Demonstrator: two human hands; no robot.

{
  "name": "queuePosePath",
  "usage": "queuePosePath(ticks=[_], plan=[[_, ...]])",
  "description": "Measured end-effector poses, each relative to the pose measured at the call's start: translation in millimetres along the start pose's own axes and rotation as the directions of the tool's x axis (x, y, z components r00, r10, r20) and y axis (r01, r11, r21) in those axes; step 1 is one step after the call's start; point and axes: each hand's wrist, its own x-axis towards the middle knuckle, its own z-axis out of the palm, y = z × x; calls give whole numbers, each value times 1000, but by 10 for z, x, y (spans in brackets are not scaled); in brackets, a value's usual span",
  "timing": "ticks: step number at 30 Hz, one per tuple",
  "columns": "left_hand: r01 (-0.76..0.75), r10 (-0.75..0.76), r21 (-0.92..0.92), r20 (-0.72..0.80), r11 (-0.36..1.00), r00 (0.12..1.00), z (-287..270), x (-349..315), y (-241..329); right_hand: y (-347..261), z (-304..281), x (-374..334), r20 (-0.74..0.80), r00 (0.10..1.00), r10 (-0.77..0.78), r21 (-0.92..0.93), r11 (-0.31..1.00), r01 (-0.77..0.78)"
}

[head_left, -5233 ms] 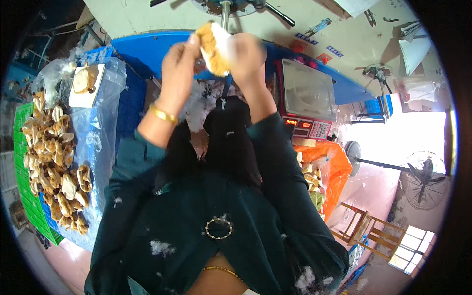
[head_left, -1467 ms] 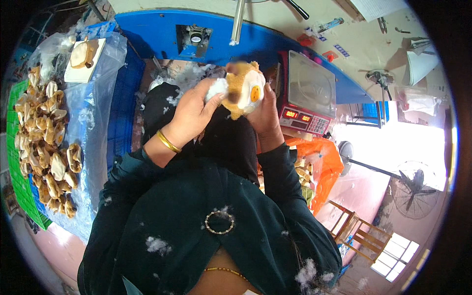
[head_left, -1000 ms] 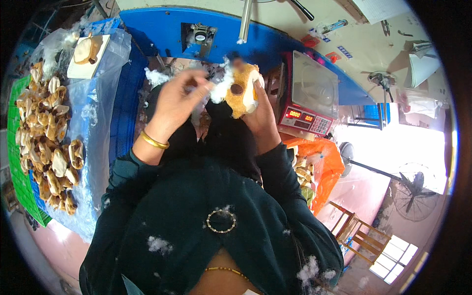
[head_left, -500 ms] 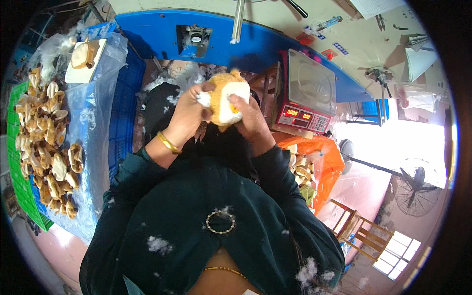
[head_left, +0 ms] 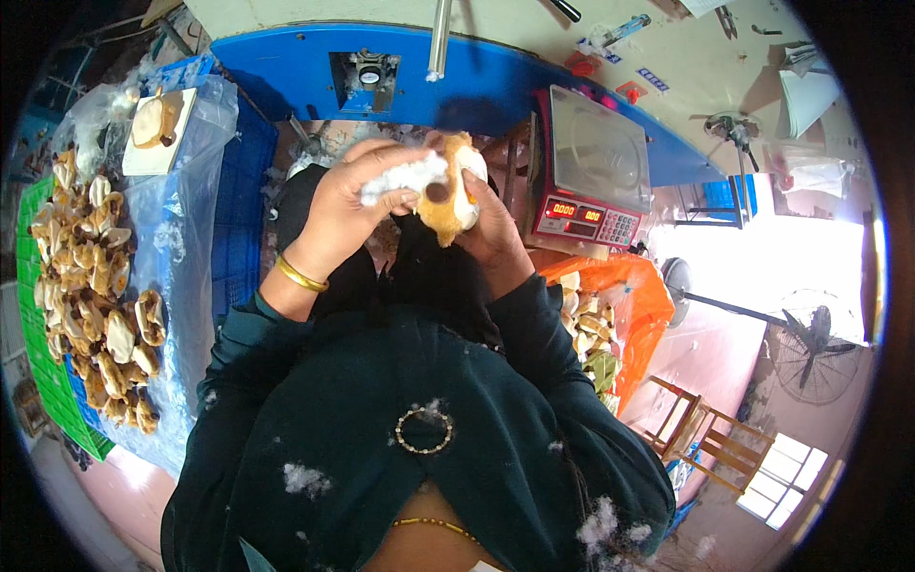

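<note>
My right hand (head_left: 494,232) grips a small tan-and-white plush toy (head_left: 440,217) in front of my lap, its thumb pressed on the white part. A dark round spot shows on the tan side facing my left hand. In my left hand (head_left: 334,208) is a wad of white stuffing (head_left: 404,178), held between thumb and fingers. The wad's right end touches the toy; whether part of it sits inside, I cannot tell.
Several tan-and-white plush pieces (head_left: 95,276) lie heaped on the left by blue crates (head_left: 243,205). Ahead, a metal tube (head_left: 439,43) juts over the blue bench edge (head_left: 286,71). To the right are a red weighing scale (head_left: 586,212) and an orange bag (head_left: 653,296) holding plush pieces.
The toy has turned, so its tan side with the dark spot now shows. My left hand has shifted off the toy's side, and much more of the white stuffing is visible in it.
</note>
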Motion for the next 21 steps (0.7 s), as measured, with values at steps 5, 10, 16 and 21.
queuePosePath(ticks=[5,10,16,21], plan=[[-254,221,264,148,930,964,-9,-54,-50,45,-65,-32,26,999,38,-27,999,-37],[184,-297,-292,-411,939,862,-150,-166,-247,-109,-8,-5,36,995,-89,183,980,81],[276,-168,388,-290,880,942,-91,101,-35,-121,289,113,46,983,-176,213,964,162],[51,59,465,-220,884,974,302,422,229,-11,620,311,67,965,-253,419,885,203]])
